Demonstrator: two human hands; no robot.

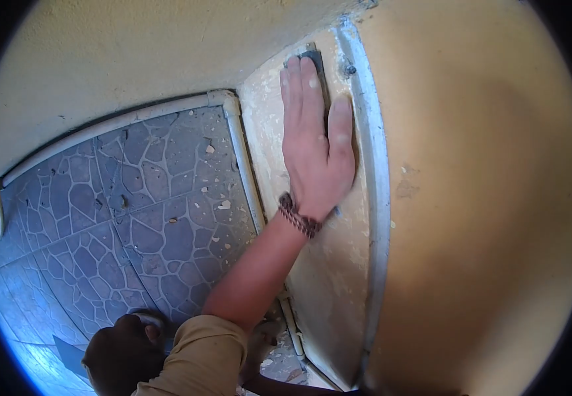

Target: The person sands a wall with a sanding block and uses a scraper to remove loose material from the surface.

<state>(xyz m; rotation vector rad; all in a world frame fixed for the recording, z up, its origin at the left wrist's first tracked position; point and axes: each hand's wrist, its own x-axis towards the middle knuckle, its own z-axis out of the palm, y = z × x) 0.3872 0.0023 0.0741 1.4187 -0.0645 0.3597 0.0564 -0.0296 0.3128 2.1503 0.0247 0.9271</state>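
My left hand (317, 142) lies palm down along a low, pale ledge-like strip of wall (325, 264), fingers stretched together and thumb a little apart. Under it is a dark, flat hand tool, apparently a sanding block (318, 64). The tool's end shows beyond the fingertips and its edge between index finger and thumb; the palm covers the rest. White dust marks the fingers. A braided bracelet (299, 218) circles the wrist. I cannot make out my right hand; shadowed shapes lie below my sleeve (207, 353).
A whitish pipe (243, 158) runs along the floor's edge, with an elbow at the corner (223, 100). Paint chips (224, 205) litter the stone-patterned tiles (88, 198). A raised whitish edge (380, 198) borders the yellow wall (477, 198). A dark brown rounded shape (124, 353) is at lower left.
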